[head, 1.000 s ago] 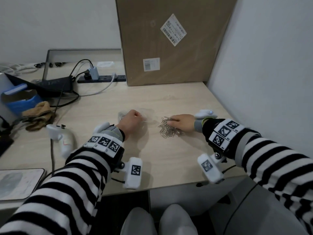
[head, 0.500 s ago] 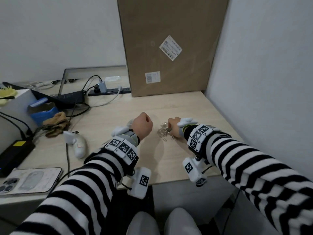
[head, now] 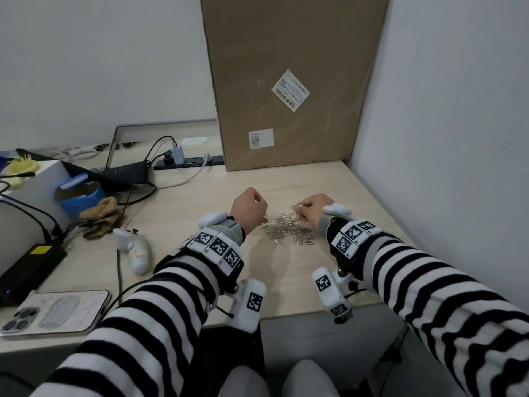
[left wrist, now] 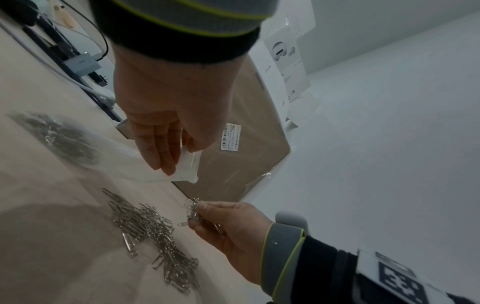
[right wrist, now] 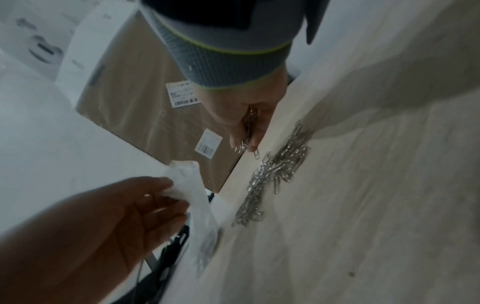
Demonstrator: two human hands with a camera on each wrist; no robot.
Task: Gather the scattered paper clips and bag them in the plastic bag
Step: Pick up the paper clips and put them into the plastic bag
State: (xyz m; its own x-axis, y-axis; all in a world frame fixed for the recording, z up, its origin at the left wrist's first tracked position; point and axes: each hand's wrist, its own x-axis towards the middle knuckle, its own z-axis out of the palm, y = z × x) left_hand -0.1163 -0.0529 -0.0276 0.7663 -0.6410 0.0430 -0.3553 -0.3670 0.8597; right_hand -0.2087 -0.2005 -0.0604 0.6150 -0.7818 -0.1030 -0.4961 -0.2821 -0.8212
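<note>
The left hand (left wrist: 166,115) pinched the rim of the thin clear plastic bag (left wrist: 124,160) between thumb and fingers (left wrist: 161,150), lifting the mouth off the pale wood-grain worktop (head: 286,276) while the bag's body lay flat on it, with a dark clump of clips already showing through the film. Holding the rim up this way probably served to keep the opening free and facing the other hand, so a handful could be dropped in without the film collapsing.

The right hand (left wrist: 228,230) was curled round a small bunch of silver wire paper clips (left wrist: 193,209), some poking out past the fingertips (left wrist: 201,205) and one seeming to dangle below them. That bunch was held just above the worktop, near the bag's mouth but apart from it.

The rest of the loose paper-clip heap (head: 289,230) lay on the worktop between the two wrists, towards the right-hand edge and nearer the front edge than the tall brown cardboard box (head: 292,81) standing at the back right corner. The heap sat just below and beside the right hand, untouched by the left fingers, so much of the gathering appeared yet to be done.
</note>
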